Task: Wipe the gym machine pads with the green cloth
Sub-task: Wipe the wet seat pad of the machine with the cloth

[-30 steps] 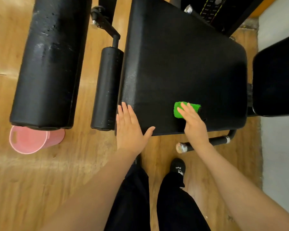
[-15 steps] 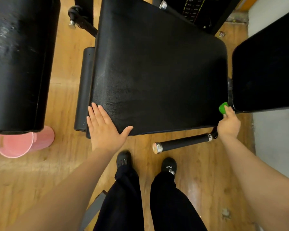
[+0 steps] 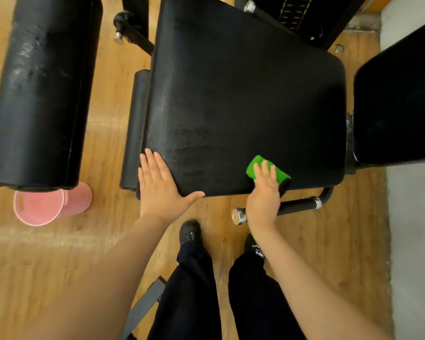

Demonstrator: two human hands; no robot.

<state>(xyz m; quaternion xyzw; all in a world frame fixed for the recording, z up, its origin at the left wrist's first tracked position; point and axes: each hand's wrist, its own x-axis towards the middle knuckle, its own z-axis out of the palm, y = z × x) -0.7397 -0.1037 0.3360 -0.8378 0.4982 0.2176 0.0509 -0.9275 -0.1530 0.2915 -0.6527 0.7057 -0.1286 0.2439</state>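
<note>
A large black seat pad (image 3: pixel 243 99) fills the middle of the view. The folded green cloth (image 3: pixel 252 168) lies on its near edge, right of centre. My right hand (image 3: pixel 264 195) presses flat on the cloth with straight fingers and covers its near part. My left hand (image 3: pixel 161 187) rests flat on the pad's near left corner, thumb spread along the front edge. A second black pad (image 3: pixel 398 106) stands to the right and a thick black roller pad (image 3: pixel 39 94) to the left.
A slim black roller (image 3: pixel 134 128) sits along the seat pad's left side. A black handle bar with a chrome end (image 3: pixel 297 206) juts out below the pad's front. A pink bucket (image 3: pixel 47 204) stands on the wooden floor at left. My feet are just under the pad's front.
My right hand has slid the cloth left, from the pad's right edge back onto its near edge, right of centre. My left hand stays on the near left corner.
</note>
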